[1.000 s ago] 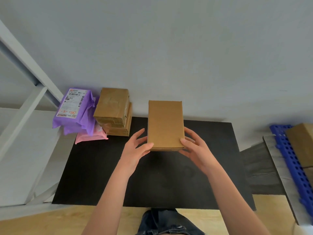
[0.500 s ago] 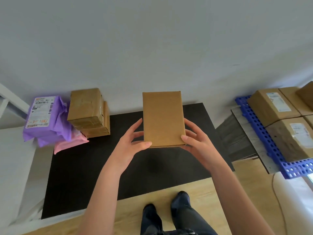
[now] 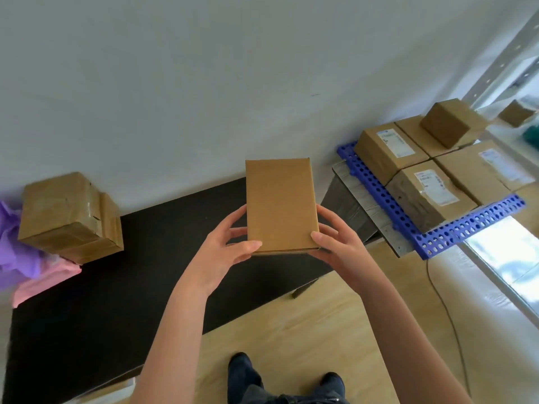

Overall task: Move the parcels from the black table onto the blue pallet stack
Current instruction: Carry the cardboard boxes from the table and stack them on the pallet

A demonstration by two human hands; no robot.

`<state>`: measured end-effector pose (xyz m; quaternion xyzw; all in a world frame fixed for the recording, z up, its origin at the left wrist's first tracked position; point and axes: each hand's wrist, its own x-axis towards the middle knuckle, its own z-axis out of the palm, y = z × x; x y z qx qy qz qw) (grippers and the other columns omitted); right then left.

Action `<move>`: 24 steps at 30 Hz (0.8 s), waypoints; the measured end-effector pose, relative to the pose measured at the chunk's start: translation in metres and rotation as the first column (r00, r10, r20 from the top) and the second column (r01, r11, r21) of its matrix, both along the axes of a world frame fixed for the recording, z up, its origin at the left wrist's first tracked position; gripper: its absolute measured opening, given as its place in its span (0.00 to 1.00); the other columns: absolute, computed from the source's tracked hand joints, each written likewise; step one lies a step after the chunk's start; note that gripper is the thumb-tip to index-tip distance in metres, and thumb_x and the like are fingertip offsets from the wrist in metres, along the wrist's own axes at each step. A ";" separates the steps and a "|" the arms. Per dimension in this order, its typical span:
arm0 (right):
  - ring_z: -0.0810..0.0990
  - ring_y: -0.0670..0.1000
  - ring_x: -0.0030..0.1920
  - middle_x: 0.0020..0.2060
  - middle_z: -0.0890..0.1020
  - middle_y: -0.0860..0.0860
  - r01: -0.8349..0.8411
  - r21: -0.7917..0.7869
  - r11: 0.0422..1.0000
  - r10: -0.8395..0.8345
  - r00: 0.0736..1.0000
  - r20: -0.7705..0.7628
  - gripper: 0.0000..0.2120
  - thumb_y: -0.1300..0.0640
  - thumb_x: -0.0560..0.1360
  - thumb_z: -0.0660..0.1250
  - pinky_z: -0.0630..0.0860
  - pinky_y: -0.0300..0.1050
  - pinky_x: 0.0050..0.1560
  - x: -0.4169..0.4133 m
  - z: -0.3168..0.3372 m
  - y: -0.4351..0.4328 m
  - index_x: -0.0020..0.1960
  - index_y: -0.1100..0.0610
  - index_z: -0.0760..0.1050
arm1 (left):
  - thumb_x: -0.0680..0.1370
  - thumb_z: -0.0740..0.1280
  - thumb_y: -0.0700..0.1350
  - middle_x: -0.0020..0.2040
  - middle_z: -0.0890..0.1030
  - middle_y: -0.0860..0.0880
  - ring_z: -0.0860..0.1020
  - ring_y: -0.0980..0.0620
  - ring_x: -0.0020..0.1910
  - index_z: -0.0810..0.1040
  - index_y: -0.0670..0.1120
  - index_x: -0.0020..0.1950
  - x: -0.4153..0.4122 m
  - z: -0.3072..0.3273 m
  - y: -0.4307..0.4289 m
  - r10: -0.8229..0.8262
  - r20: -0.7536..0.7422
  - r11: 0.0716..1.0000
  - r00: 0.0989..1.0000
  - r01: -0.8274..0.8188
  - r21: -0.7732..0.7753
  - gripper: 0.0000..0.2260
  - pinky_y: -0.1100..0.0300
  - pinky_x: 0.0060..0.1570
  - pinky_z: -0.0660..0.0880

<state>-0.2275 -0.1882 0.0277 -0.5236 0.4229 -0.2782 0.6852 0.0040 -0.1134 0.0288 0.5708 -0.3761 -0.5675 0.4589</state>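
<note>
The parcel (image 3: 280, 205) was a plain brown box. It was up in the air over the right end of the black table (image 3: 116, 287), and the blue pallet (image 3: 466, 225) was off to its right. On my screen, the left hand (image 3: 224, 252) and the right hand (image 3: 338, 249) both gripped its near end, one on each side, with the thumbs on top.

The box lay flat, with its wide face up. Its long way ran from the hands out to the wall (image 3: 204, 83), and its short near end faced the person.

I thought a few things could go wrong. The hands held only the near end, so the far end could dip and the box could slip out. The pallet looked nearly full of big boxes (image 3: 390, 153), so the parcel might have to go on top, and there it could tip off. It could also bump the small box (image 3: 449, 123) sitting up there. A thin cord (image 3: 446, 310) lay on the floor (image 3: 320, 330) by the pallet, and a foot could catch on it.
</note>
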 end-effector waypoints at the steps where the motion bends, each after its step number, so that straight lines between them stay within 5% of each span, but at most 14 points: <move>1: 0.81 0.50 0.58 0.56 0.82 0.46 0.010 0.000 1.000 -0.010 1.000 -0.001 0.27 0.46 0.68 0.73 0.79 0.49 0.58 -0.016 -0.001 -0.002 0.65 0.37 0.71 | 0.61 0.75 0.57 0.60 0.78 0.50 0.77 0.51 0.60 0.68 0.68 0.63 -0.014 0.000 -0.005 -0.005 -0.017 1.000 1.000 0.006 0.007 0.32 0.49 0.62 0.74; 12: 0.83 0.48 0.54 0.54 0.84 0.48 0.115 0.054 0.992 -0.116 0.993 0.002 0.26 0.49 0.68 0.74 0.80 0.40 0.45 -0.210 0.001 -0.011 0.64 0.36 0.73 | 0.62 0.75 0.57 0.56 0.81 0.51 0.80 0.51 0.55 0.73 0.68 0.61 -0.205 -0.009 -0.039 -0.054 -0.106 0.998 0.993 0.056 0.022 0.28 0.54 0.53 0.76; 18: 0.82 0.52 0.57 0.59 0.81 0.53 0.139 0.090 0.986 -0.140 0.990 -0.001 0.31 0.47 0.62 0.77 0.79 0.47 0.52 -0.302 0.000 -0.006 0.63 0.35 0.73 | 0.62 0.76 0.56 0.56 0.81 0.50 0.80 0.50 0.55 0.73 0.64 0.65 -0.289 -0.016 -0.045 -0.134 -0.124 0.990 0.983 0.139 0.026 0.31 0.50 0.54 0.77; 24: 0.81 0.52 0.58 0.58 0.82 0.51 0.189 0.109 0.976 -0.191 0.982 0.009 0.31 0.48 0.62 0.77 0.78 0.56 0.59 -0.354 -0.008 -0.005 0.63 0.34 0.73 | 0.61 0.77 0.59 0.54 0.83 0.51 0.82 0.51 0.52 0.75 0.62 0.64 -0.337 -0.016 -0.058 -0.178 -0.159 0.979 0.971 0.191 0.073 0.32 0.59 0.43 0.78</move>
